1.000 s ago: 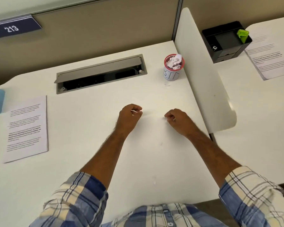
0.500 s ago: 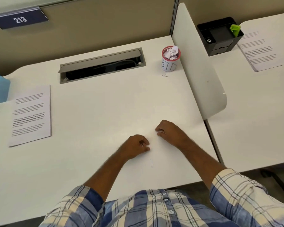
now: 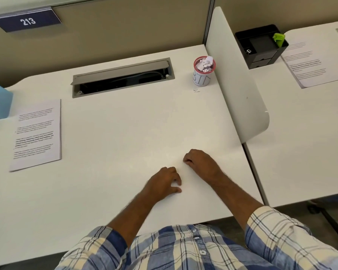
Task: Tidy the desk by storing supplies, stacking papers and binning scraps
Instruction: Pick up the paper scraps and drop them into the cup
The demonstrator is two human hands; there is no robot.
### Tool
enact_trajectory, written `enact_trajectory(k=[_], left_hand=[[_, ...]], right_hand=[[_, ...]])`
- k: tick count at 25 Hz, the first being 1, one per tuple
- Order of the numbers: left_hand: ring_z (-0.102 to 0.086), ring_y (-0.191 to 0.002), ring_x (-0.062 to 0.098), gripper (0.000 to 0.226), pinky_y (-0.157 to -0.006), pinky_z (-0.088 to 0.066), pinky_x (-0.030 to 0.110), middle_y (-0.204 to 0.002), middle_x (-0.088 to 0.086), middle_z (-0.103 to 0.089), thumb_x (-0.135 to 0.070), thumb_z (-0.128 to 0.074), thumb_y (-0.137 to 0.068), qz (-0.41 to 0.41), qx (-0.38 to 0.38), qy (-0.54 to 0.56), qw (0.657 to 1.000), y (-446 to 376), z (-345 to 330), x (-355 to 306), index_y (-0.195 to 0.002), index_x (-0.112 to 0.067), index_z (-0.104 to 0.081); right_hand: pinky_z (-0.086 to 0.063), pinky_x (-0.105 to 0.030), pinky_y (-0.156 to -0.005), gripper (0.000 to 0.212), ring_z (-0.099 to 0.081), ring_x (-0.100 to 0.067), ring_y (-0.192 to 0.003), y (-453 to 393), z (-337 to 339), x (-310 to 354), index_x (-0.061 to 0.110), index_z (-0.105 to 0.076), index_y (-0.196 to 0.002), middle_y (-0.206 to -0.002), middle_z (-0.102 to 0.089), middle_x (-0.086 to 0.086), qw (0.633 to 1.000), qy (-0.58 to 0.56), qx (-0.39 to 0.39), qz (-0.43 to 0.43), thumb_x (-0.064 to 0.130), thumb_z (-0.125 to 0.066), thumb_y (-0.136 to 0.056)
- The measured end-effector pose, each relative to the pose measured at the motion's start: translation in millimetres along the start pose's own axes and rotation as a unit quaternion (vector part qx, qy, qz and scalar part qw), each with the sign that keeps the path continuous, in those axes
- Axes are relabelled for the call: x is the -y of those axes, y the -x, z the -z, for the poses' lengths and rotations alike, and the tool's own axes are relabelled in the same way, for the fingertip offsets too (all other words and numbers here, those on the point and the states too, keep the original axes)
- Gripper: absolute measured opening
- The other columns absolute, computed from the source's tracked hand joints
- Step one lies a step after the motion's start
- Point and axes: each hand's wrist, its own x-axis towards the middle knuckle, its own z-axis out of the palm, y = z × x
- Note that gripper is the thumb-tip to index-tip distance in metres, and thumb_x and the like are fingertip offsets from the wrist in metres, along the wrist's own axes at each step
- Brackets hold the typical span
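Down near the front edge of the white desk (image 3: 109, 133), both hands rest knuckles-up. The left hand (image 3: 164, 182) has its fingers curled under with the thumb stretched out along the surface; whether it pinches anything I cannot tell. The right hand (image 3: 200, 160), just beside it at two o'clock, is curled too, fingertips tucked against the desk, and any scrap under them is too small to make out. Well away at twelve o'clock from the hands stands the small cup marked BIN (image 3: 203, 74), red-rimmed and stuffed with crumpled paper (image 3: 204, 63), a tiny scrap (image 3: 196, 90) lying just in front of it. A stack of printed sheets (image 3: 36, 134) lies at ten o'clock. Beyond the white divider (image 3: 240, 90), on the neighbouring desk, a black organiser (image 3: 260, 47) touches more papers (image 3: 310, 63).
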Motion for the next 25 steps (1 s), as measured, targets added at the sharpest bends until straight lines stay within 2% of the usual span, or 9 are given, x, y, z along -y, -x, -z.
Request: enact_trajectory(k=[6, 8, 10, 13, 16, 20, 25], left_hand=[[-0.057, -0.098, 0.012, 0.007, -0.084, -0.054, 0.036, -0.1, -0.009, -0.063, -0.029, -0.078, -0.086, 0.005, 0.013, 0.02, 1.0, -7.3, 7.6, 2.7, -0.091, -0.024, -0.076], [-0.057, -0.093, 0.008, 0.005, -0.08, -0.053, 0.03, -0.098, -0.009, -0.064, -0.025, -0.076, -0.086, -0.006, 0.019, 0.03, 0.999, -9.7, 12.2, 7.0, -0.09, -0.023, -0.075], [-0.056, -0.086, 0.004, 0.005, -0.075, -0.048, 0.021, -0.095, -0.009, -0.066, -0.024, -0.076, -0.086, 0.002, 0.005, 0.066, 0.998, -11.7, 20.2, 11.8, -0.089, -0.022, -0.073], [-0.059, -0.077, 0.005, 0.008, -0.069, -0.045, 0.016, -0.087, -0.008, -0.069, -0.025, -0.079, -0.084, 0.062, -0.058, 0.141, 0.986, -14.9, 37.6, 22.7, -0.085, -0.023, -0.072], [-0.054, -0.067, 0.001, 0.01, -0.064, -0.042, 0.013, -0.082, -0.004, -0.072, -0.021, -0.082, -0.083, 0.114, -0.115, 0.207, 0.965, -17.8, 49.8, 34.9, -0.081, -0.021, -0.072], [-0.056, -0.066, -0.003, 0.01, -0.063, -0.044, 0.01, -0.08, -0.007, -0.072, -0.02, -0.083, -0.083, 0.148, -0.133, 0.228, 0.953, -21.1, 55.7, 43.0, -0.084, -0.02, -0.073], [-0.057, -0.066, -0.004, 0.01, -0.063, -0.044, 0.008, -0.081, -0.006, -0.074, -0.02, -0.083, -0.083, 0.164, -0.155, 0.246, 0.943, -26.2, 60.8, 45.7, -0.085, -0.02, -0.073]], right_hand=[[-0.05, -0.033, -0.079, 0.019, -0.064, -0.022, -0.092, -3.0, 0.0, 1.6, 0.013, -0.071, -0.103, -0.099, -0.067, -0.005, 0.999, 0.001, 0.026, -0.021, 0.01, -0.06, -0.088], [-0.049, -0.029, -0.074, 0.016, -0.063, -0.016, -0.084, -5.6, 3.1, 2.2, 0.014, -0.071, -0.097, -0.093, -0.067, -0.001, 0.998, -0.044, 0.023, -0.048, 0.009, -0.062, -0.084], [-0.044, -0.018, -0.063, 0.016, -0.058, -0.004, -0.068, -8.2, 10.2, -1.8, 0.017, -0.071, -0.09, -0.084, -0.069, 0.004, 0.986, -0.128, -0.018, -0.101, 0.008, -0.064, -0.08], [-0.04, -0.012, -0.059, 0.018, -0.055, 0.0, -0.063, -11.3, 20.4, -14.7, 0.018, -0.072, -0.087, -0.078, -0.068, 0.009, 0.971, -0.189, -0.059, -0.132, 0.004, -0.066, -0.078], [-0.042, -0.014, -0.068, 0.016, -0.058, -0.001, -0.073, -11.6, 19.8, -20.0, 0.016, -0.072, -0.093, -0.085, -0.066, 0.006, 0.98, -0.183, -0.016, -0.077, 0.004, -0.072, -0.082], [-0.046, -0.012, -0.075, 0.021, -0.059, -0.002, -0.08, -19.3, 13.0, -22.4, 0.014, -0.073, -0.095, -0.093, -0.066, 0.001, 0.989, -0.144, 0.038, 0.008, 0.019, -0.087, -0.079], [-0.05, -0.031, -0.081, 0.009, -0.063, -0.016, -0.09, -28.4, 9.9, -17.0, 0.019, -0.076, -0.093, -0.095, -0.069, 0.004, 0.995, -0.028, 0.059, 0.07, 0.025, -0.078, -0.086]])
